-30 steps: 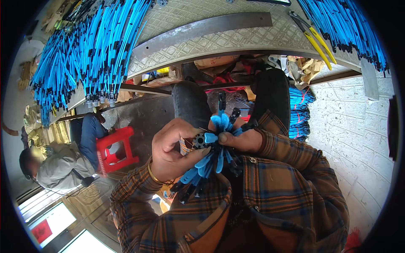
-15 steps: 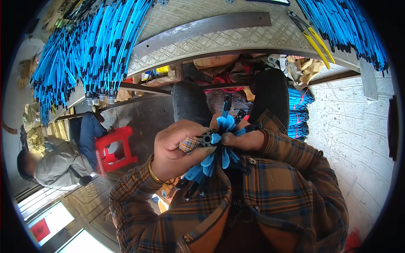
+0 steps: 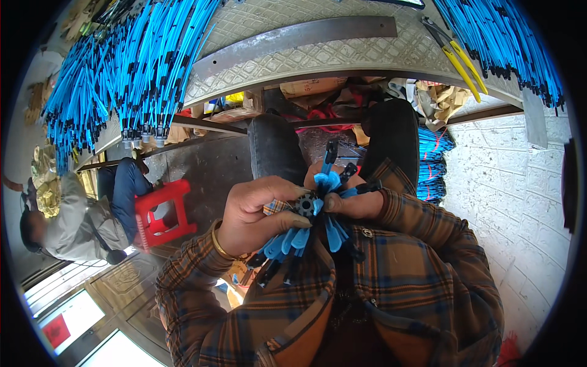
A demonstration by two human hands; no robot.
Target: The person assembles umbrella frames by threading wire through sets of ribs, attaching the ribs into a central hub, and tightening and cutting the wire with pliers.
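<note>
My left hand (image 3: 249, 214) is closed on a dark round hub (image 3: 305, 207) with a ring of holes, pinched between thumb and fingers. Blue flat ribs (image 3: 334, 235) with black ends spread out around the hub, some upward and some toward my lap. My right hand (image 3: 361, 205) closes on the ribs at the right, its thumb tip against a blue rib end beside the hub. The fingers behind the bunch are partly hidden.
A metal-topped table carries bundles of blue rods (image 3: 143, 67), a long metal strip (image 3: 299, 38) and yellow-handled pliers (image 3: 458, 58). More bundles (image 3: 433, 165) stand beside the white wall (image 3: 495, 202). At left, another person (image 3: 79, 214) sits near a red stool (image 3: 162, 214).
My left hand's hub now shows its holed face more fully. The blue rib end that lay across it has shifted toward my right thumb. The other person has raised an arm.
</note>
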